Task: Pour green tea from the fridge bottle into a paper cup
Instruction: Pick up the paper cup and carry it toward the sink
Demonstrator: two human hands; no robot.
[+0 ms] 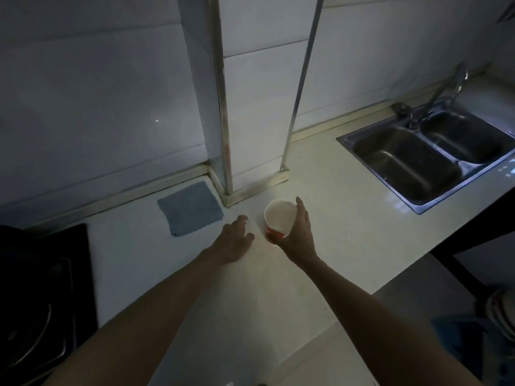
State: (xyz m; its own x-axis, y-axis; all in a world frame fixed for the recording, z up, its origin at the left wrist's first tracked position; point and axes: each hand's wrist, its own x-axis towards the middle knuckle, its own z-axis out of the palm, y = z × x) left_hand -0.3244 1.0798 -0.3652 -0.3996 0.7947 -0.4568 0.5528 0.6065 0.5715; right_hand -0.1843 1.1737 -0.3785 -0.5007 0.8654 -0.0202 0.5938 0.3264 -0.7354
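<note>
A paper cup [279, 218], white inside with a red-orange outer wall, stands upright over the pale countertop [328, 207], its mouth open toward me. My right hand [299, 235] grips the cup from its right side, fingers wrapped round the wall. My left hand [234, 240] hovers just left of the cup with fingers relaxed, holding nothing and not touching the cup. No tea bottle is in view.
A folded blue cloth [191, 208] lies on the counter to the left, beside a tiled wall column [250, 121]. A black stove [36, 302] fills the left edge. A steel double sink [434, 160] with a tap sits at the right. The room is dim.
</note>
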